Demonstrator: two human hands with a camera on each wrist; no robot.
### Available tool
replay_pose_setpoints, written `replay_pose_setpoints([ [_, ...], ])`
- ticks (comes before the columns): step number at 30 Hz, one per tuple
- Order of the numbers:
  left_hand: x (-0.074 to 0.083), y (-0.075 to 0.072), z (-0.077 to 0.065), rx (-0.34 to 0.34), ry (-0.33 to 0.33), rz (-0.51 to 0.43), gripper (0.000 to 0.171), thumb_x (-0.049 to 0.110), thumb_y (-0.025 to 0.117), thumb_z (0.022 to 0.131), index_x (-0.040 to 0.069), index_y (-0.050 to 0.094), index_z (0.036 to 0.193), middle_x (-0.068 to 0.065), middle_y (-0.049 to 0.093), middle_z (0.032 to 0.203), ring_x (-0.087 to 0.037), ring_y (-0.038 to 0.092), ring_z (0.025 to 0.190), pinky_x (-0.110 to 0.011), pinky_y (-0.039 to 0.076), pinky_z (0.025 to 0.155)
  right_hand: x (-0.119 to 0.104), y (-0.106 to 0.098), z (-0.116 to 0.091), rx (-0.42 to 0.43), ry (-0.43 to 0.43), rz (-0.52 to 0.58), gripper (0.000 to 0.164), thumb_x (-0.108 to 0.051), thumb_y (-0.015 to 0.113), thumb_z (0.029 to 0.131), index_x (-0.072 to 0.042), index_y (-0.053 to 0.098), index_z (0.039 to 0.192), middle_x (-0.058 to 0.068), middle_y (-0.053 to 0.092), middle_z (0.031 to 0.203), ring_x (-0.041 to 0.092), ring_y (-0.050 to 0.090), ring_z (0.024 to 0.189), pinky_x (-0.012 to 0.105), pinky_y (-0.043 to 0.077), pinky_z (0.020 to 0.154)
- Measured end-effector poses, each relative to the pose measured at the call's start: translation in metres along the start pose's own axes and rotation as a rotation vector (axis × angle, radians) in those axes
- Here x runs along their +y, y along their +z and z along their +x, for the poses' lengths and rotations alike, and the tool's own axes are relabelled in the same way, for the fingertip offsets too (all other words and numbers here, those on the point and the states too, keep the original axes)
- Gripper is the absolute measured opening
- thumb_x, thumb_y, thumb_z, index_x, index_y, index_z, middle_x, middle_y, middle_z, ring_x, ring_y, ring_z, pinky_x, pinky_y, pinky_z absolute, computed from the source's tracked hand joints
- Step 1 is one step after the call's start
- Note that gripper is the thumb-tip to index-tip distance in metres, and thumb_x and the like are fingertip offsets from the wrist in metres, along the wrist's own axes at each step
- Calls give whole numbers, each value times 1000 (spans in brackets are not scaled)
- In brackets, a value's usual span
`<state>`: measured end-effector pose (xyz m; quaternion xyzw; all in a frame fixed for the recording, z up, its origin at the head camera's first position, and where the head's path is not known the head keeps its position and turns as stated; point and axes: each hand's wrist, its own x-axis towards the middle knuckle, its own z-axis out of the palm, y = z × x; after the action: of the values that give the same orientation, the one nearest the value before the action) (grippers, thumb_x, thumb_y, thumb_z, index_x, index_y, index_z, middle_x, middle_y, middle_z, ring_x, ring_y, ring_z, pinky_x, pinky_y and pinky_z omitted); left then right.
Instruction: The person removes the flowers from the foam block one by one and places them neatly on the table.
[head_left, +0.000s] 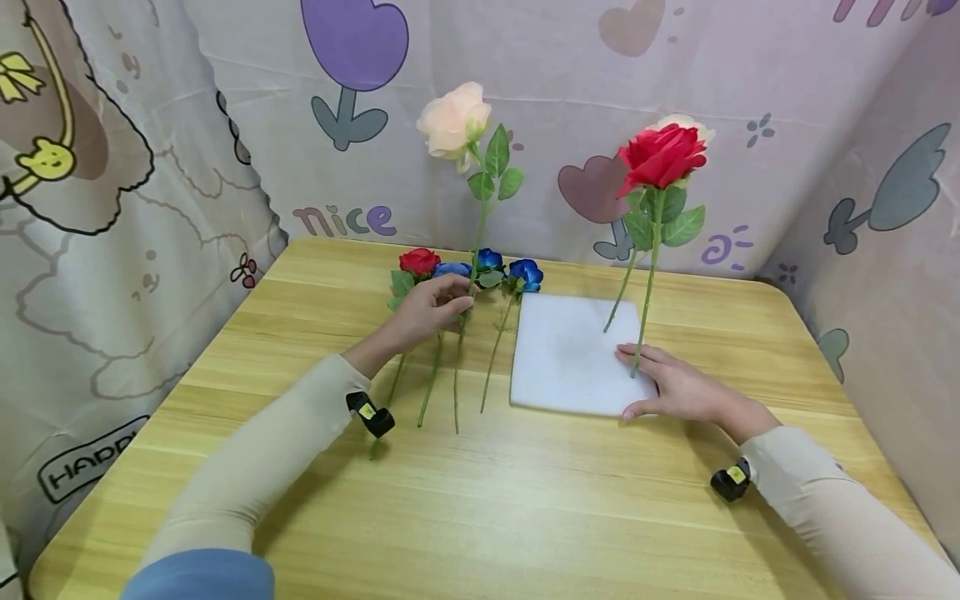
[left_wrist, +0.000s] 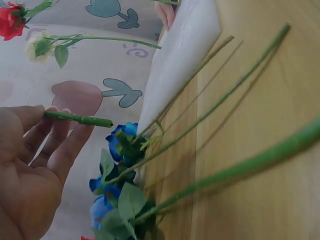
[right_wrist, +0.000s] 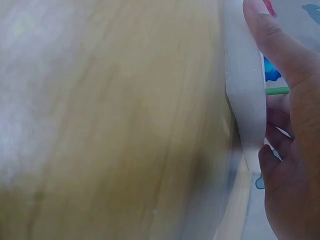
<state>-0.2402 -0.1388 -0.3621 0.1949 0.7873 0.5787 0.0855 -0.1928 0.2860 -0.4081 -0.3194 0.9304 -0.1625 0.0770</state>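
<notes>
My left hand (head_left: 438, 308) pinches the green stem of a pale peach rose (head_left: 455, 123), held upright above the table. The cut end of this stem (left_wrist: 97, 121) sticks out just past the fingertips. My right hand (head_left: 678, 387) rests on the right side of a white foam board (head_left: 570, 358), fingers on its top and thumb at its front edge. A red rose (head_left: 663, 156) stands upright in the board, its stem base beside the right fingers. Behind it stands a pale rose (head_left: 686, 125), partly hidden by the red bloom.
Left of the board lie another red rose (head_left: 418, 262) and several blue roses (head_left: 525, 275), stems toward me on the wooden table (head_left: 480, 508). A printed curtain (head_left: 540, 100) hangs right behind the table's back edge.
</notes>
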Motion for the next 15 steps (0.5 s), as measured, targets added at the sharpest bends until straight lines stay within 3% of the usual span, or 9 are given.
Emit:
replay_pose_setpoints([
  [5,-2,-11,-13,-11,-22,21,35,18,57,101,0,55,131,-19,59,115,-32,59,102,-45,59,76,2,0,-1,5,-3,2,107,-65,72,72,2,37,148,21,31,154,44,26,140,58,26,111],
  [11,-6,-21,-28,-24,-34,-6,34,17,57,101,-1,54,130,-25,58,114,-42,57,103,-46,59,76,4,1,0,8,-4,-2,108,-66,72,72,1,37,148,20,30,154,43,26,140,58,26,112],
  [15,-8,-25,-39,-35,-49,-8,35,16,56,101,-3,54,131,-25,57,117,-44,56,105,-41,60,73,2,1,0,9,-7,0,108,-66,73,71,2,37,148,20,30,154,43,26,140,57,26,112],
])
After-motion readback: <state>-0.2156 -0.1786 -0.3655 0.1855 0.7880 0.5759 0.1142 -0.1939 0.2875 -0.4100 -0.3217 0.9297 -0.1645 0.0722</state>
